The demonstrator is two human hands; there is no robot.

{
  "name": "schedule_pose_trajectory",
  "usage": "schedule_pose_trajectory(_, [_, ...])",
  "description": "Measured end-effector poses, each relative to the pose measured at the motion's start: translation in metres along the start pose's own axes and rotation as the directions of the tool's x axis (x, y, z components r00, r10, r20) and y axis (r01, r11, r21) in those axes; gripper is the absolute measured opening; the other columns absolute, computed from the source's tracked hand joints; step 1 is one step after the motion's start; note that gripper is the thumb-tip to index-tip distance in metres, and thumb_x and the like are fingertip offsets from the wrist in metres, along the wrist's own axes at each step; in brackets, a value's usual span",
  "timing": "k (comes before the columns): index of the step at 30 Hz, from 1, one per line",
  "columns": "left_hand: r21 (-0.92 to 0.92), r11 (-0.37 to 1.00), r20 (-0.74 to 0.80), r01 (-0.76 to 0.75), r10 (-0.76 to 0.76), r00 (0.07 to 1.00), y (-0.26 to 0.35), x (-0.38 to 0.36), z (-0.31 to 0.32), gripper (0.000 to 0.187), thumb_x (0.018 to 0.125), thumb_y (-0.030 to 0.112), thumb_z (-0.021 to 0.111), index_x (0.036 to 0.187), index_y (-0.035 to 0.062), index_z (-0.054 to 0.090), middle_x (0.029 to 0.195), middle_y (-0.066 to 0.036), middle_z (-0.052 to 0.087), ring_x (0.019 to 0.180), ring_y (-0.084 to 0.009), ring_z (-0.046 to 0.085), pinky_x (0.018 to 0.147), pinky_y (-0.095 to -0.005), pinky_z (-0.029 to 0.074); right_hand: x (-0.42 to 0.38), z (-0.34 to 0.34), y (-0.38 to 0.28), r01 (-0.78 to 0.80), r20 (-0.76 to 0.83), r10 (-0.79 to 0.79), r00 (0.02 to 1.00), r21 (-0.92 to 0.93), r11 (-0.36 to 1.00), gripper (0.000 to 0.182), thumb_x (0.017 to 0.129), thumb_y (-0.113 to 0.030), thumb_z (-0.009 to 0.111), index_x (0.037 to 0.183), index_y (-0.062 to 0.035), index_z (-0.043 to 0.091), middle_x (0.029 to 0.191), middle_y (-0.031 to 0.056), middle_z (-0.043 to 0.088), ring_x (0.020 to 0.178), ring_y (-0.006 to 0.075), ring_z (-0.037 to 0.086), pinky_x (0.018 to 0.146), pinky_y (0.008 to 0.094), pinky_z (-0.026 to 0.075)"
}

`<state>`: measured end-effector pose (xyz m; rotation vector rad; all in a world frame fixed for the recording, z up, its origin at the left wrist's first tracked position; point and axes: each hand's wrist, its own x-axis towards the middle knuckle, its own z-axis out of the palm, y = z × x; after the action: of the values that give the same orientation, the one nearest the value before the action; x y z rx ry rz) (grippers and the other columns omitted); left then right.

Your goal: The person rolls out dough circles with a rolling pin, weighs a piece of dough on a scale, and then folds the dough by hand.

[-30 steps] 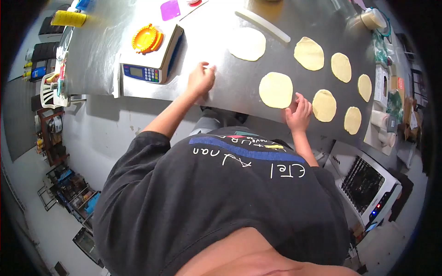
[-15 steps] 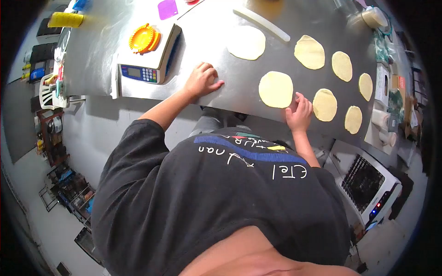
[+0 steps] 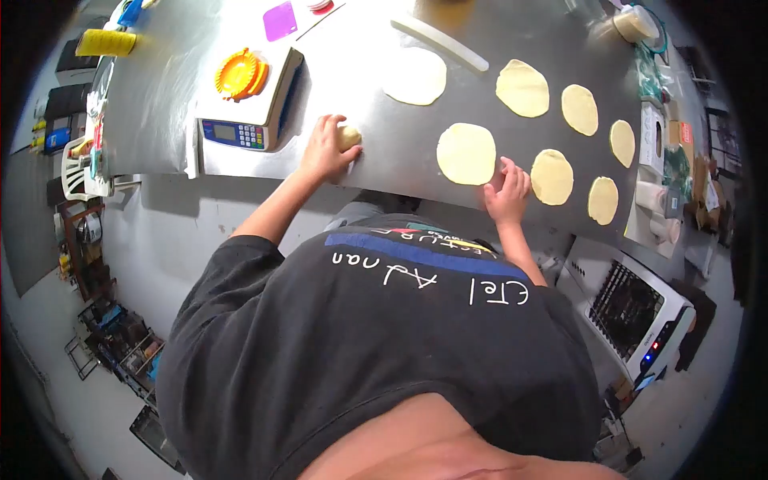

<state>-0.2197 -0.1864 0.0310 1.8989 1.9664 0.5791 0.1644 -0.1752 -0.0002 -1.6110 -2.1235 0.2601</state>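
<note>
My left hand (image 3: 324, 150) curls around a small dough ball (image 3: 349, 136) on the steel table (image 3: 160, 104), just right of a digital scale (image 3: 250, 108). Fingertips of my right hand (image 3: 506, 192) rest at the near right edge of a flat round dough disc (image 3: 466, 154), with nothing gripped. Several more dough discs lie around it, among them a larger one (image 3: 414, 76) behind and one (image 3: 552, 177) right beside my right hand.
An orange dumpling press (image 3: 238, 74) sits on the scale. A white rolling pin (image 3: 438, 44), a purple scraper (image 3: 280, 20) and a yellow roll (image 3: 106, 42) lie farther back. A lidded tub (image 3: 632, 24) stands at the far right; a white appliance (image 3: 632, 312) stands lower right.
My left hand slid left along the table's near edge and now curls around a dough ball. My right hand stays at the disc's edge.
</note>
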Motion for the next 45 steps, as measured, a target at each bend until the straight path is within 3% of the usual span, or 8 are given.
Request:
schedule_pose_trajectory(6, [0.08, 0.817, 0.145, -0.572, 0.558, 0.817, -0.012, 0.042, -0.013, 0.038, 0.072, 0.022, 0.074, 0.103, 0.0084, 0.058, 0.109, -0.01, 0.056, 0.102, -0.0292, 0.053, 0.087, -0.0391, 0.045, 0.001, 0.0, 0.0, -0.008, -0.01, 0.008, 1.0, -0.017, 1.0, 0.059, 0.069, -0.032, 0.06, 0.123, -0.0113, 0.048, 0.098, 0.0065, 0.053, 0.097, 0.0281, 0.047, 0.093, 0.0424, 0.035])
schedule_pose_trajectory(8, [-0.223, 0.602, 0.182, -0.767, 0.799, 0.573, -0.032, 0.051, 0.008, 0.021, 0.071, 0.018, 0.074, 0.084, 0.0077, 0.062, 0.095, -0.007, 0.059, 0.09, -0.0256, 0.057, 0.079, -0.0363, 0.048, 0.001, 0.001, -0.001, -0.005, -0.006, 0.005, 1.0, -0.019, 1.0, 0.058, 0.07, -0.035, 0.059, 0.122, -0.0108, 0.049, 0.098, 0.0065, 0.053, 0.097, 0.0281, 0.047, 0.093, 0.0423, 0.035])
schedule_pose_trajectory(16, [0.033, 0.965, -0.081, -0.261, 0.263, 0.961, -0.001, 0.037, 0.018, 0.026, 0.074, 0.022, 0.071, 0.06, 0.006, 0.057, 0.07, -0.006, 0.061, 0.071, -0.0268, 0.058, 0.07, -0.0379, 0.048, 0.0, 0.004, 0.001, 0.028, -0.041, -0.03, 0.999, -0.041, 0.999, 0.065, 0.08, -0.058, 0.046, 0.121, -0.0077, 0.05, 0.095, 0.0074, 0.052, 0.093, 0.0283, 0.047, 0.089, 0.0423, 0.035])
schedule_pose_trajectory(20, [0.052, 0.997, -0.014, -0.054, 0.055, 0.998, 0.01, 0.023, 0.007, 0.034, 0.076, 0.034, 0.07, 0.089, 0.0046, 0.061, 0.095, -0.013, 0.061, 0.094, -0.0301, 0.057, 0.084, -0.0384, 0.045, 0.001, 0.004, 0.002, 0.023, -0.034, -0.024, 0.999, -0.026, 0.999, 0.065, 0.08, -0.058, 0.047, 0.121, -0.0083, 0.05, 0.096, 0.0079, 0.052, 0.093, 0.0283, 0.047, 0.089, 0.0424, 0.035])
schedule_pose_trajectory(28, [0.116, 0.82, 0.091, -0.561, 0.554, 0.828, -0.015, 0.034, 0.003, 0.027, 0.076, 0.029, 0.07, 0.086, 0.0063, 0.059, 0.09, -0.011, 0.057, 0.09, -0.0287, 0.054, 0.081, -0.0363, 0.046, 0.001, 0.003, 0.0, 0.038, -0.035, -0.039, 0.999, -0.046, 0.998, 0.062, 0.078, -0.053, 0.05, 0.121, -0.0087, 0.05, 0.095, 0.007, 0.053, 0.092, 0.0279, 0.047, 0.09, 0.0417, 0.035])
schedule_pose_trajectory(40, [0.105, 0.994, -0.194, 0.043, -0.022, 0.981, 0.017, 0.02, 0.026, 0.026, 0.08, 0.026, 0.065, 0.069, 0.0034, 0.063, 0.073, -0.012, 0.06, 0.078, -0.031, 0.057, 0.074, -0.0407, 0.047, -0.001, 0.0, 0.002, 0.032, -0.016, -0.032, 0.999, 0.021, 0.999, 0.056, 0.076, -0.045, 0.054, 0.12, -0.0097, 0.05, 0.095, 0.0067, 0.053, 0.093, 0.028, 0.048, 0.089, 0.0423, 0.036])
schedule_pose_trajectory(44, [-0.421, 0.723, -0.137, 0.547, -0.647, 0.75, 0.012, 0.006, 0.017, 0.043, 0.095, 0.036, 0.045, 0.102, -0.0021, 0.062, 0.096, -0.023, 0.064, 0.096, -0.0336, 0.06, 0.087, -0.0403, 0.043, 0.0, -0.002, 0.008, 0.084, -0.001, -0.084, 0.996, 0.045, 0.995, 0.055, 0.075, -0.041, 0.055, 0.12, -0.0099, 0.05, 0.098, 0.0068, 0.053, 0.096, 0.028, 0.048, 0.091, 0.043, 0.034])
schedule_pose_trajectory(45, [-0.762, 0.386, 0.052, 0.521, -0.764, 0.643, 0.014, 0.0, 0.006, 0.042, 0.096, 0.036, 0.041, 0.113, -0.0009, 0.054, 0.105, -0.021, 0.061, 0.101, -0.0311, 0.059, 0.087, -0.0396, 0.044, -0.001, -0.002, 0.01, 0.094, 0.023, -0.095, 0.995, 0.032, 0.995, 0.055, 0.075, -0.04, 0.055, 0.12, -0.01, 0.049, 0.1, 0.0068, 0.053, 0.097, 0.0281, 0.047, 0.091, 0.0432, 0.034])
